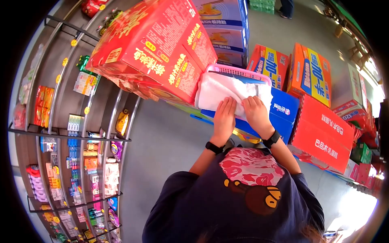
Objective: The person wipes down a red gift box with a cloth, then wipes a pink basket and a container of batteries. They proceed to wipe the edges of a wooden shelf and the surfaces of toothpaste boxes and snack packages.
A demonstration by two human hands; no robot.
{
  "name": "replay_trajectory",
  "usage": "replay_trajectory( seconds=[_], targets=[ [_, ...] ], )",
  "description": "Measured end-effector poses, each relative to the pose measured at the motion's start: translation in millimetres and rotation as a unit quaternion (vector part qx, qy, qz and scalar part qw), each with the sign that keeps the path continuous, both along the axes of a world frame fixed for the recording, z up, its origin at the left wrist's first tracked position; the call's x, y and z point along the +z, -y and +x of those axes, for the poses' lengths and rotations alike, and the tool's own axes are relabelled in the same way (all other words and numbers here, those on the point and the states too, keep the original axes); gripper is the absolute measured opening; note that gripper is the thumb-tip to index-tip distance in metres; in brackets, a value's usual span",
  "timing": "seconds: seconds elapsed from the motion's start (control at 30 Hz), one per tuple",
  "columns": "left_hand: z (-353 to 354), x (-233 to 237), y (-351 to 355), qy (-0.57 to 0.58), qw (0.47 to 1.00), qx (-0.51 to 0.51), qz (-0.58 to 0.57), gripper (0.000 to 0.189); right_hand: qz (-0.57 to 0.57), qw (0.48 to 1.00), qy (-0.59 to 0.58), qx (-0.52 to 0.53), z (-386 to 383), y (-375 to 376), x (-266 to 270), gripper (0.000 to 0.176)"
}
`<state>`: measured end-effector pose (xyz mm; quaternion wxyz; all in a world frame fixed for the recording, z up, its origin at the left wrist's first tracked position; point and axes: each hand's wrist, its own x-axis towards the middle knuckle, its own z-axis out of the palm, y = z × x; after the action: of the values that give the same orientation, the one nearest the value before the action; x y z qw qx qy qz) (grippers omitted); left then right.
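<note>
A white cloth [216,87] lies bunched and creased over a pink plastic basket [243,71], covering most of what is inside. My left hand [225,117] presses down on the cloth's near edge, its fingers bent and gathered on the fabric. Close beside it, my right hand [257,113] grips another fold, with its fingertips curled into it. Both hands are closed on the same cloth, and the thumbs are mostly hidden. The basket rests on a blue carton [283,111]. Something blue shows at the basket's far side under the cloth.
A large red carton [162,56] stands directly left of the basket, with blue boxes [225,28] stacked behind. To the right are orange cartons [310,73] and a red carton [322,133]. Store shelves [77,133] of packaged goods line the left. Grey floor [162,141] lies between.
</note>
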<state>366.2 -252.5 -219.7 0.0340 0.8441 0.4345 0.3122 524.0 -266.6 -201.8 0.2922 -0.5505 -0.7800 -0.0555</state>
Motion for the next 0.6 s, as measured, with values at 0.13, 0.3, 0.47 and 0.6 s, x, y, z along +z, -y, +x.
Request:
replay_trajectory(
  seconds=[0.13,0.3,0.47,0.6],
  targets=[
    [4.7,10.1,15.9,0.081,0.995,-0.029,-0.053,0.041,-0.048,0.996,-0.076,0.01,-2.1,23.5,-2.8,0.009],
    [0.1,27.5,28.2,0.144,0.975,-0.104,-0.131,0.047,-0.263,0.948,-0.176,0.044,25.6,43.2,34.3,0.012],
    [-8.7,63.1,29.5,0.213,0.952,-0.173,-0.132,0.052,-0.232,0.912,-0.337,-0.011,46.1,49.1,56.4,0.028],
    [-22.1,86.4,32.9,0.208,0.958,-0.179,-0.084,0.049,-0.276,0.896,-0.349,0.015,55.5,47.8,36.0,0.058]
  ],
)
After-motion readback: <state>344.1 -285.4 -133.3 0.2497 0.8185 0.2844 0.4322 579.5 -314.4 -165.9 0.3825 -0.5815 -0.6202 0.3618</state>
